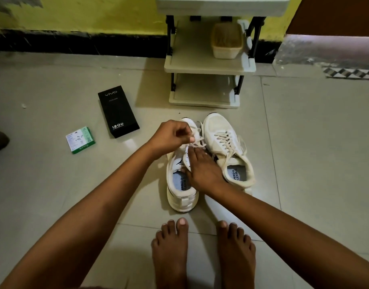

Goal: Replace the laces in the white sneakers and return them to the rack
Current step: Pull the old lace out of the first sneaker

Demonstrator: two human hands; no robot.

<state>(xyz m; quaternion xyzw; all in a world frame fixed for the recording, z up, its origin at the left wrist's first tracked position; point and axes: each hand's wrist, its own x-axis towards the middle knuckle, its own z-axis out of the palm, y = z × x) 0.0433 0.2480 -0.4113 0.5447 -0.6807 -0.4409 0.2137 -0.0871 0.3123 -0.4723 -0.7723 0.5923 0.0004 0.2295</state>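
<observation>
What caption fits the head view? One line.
Left hand pinches a lace on the left sneaker; right hand steadies it.

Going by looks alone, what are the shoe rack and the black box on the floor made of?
Shoe rack: probably moulded plastic shelves, cream and matte, with rounded edges, on dark posts that could be metal or plastic. Black box: likely printed cardboard with a slight sheen, judging by its crisp folded edges and lettering.

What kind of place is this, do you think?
Probably a home entryway or room corner: a tiled floor, a small shoe rack against a painted wall, and bare feet beside the sneakers.
</observation>
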